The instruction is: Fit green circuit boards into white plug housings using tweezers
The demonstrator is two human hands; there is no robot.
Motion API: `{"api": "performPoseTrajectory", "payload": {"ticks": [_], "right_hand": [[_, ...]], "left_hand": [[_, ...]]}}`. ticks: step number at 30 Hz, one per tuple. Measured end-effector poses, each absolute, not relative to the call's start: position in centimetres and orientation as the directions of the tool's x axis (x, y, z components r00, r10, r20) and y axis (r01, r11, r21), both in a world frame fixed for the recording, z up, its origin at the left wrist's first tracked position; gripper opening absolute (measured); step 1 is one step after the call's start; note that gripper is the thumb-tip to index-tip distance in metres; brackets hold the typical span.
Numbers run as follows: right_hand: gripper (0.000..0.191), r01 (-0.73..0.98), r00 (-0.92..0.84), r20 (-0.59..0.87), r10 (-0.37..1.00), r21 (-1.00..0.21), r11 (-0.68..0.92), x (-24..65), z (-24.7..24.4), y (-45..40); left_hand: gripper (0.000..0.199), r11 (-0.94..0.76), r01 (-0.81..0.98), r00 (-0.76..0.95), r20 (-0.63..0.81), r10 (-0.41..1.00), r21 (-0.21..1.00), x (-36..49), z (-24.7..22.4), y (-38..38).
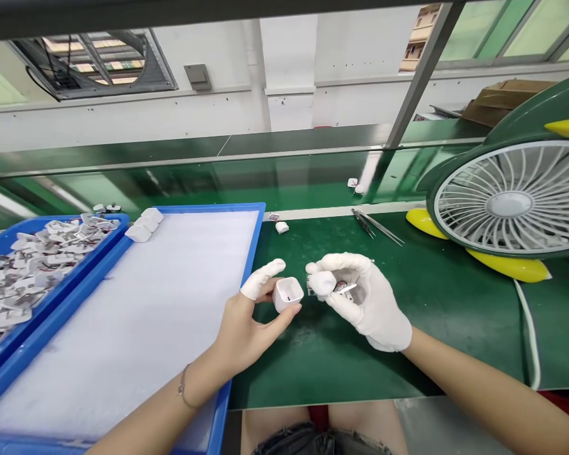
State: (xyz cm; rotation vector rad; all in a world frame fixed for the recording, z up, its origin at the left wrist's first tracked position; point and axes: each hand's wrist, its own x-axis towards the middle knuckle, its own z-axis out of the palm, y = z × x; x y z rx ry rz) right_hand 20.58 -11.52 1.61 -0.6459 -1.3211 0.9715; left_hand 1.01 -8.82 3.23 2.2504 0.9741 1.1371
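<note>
My left hand (pixel 239 328), bare but for a white finger cot, grips a small white open-topped plastic casing (pixel 288 294) between thumb and fingers. Its hollow side faces up toward me, and a dark slot shows inside. Just to its right, my right hand (pixel 382 309), in a white glove, is closed around a small circuit assembly with a white plate (pixel 345 288). Gloved fingers partly hide this piece. The casing and the assembly are apart, both held above the green bench (pixel 308 373).
A blue tray with a white lining (pixel 171 303) lies left, several white casings (pixel 145 224) at its far corner. Another blue tray (pixel 123 221) holds many small white parts. Tweezers (pixel 379 227), loose white pieces (pixel 282 227) and a green fan (pixel 509 202) are on the bench.
</note>
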Motion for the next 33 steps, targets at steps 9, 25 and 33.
{"api": "performPoseTrajectory", "payload": {"ticks": [9, 25, 33], "right_hand": [[0.043, 0.209, -0.137, 0.670, 0.730, -0.701, 0.682, 20.93, 1.50, -11.66], [0.054, 0.382, -0.205, 0.643, 0.738, -0.642, 0.665, 21.21, 1.28, -11.37], [0.045, 0.442, -0.218, 0.613, 0.760, -0.632, 0.637, 21.22, 1.30, -11.30]], "left_hand": [[0.040, -0.740, 0.420, 0.480, 0.563, 0.673, 0.525, 0.87, 2.94, -8.42], [0.043, -0.791, 0.466, 0.539, 0.582, 0.609, 0.396, 0.66, 2.74, -8.34], [0.043, -0.803, 0.467, 0.548, 0.592, 0.592, 0.371, 0.74, 2.90, -8.41]]}}
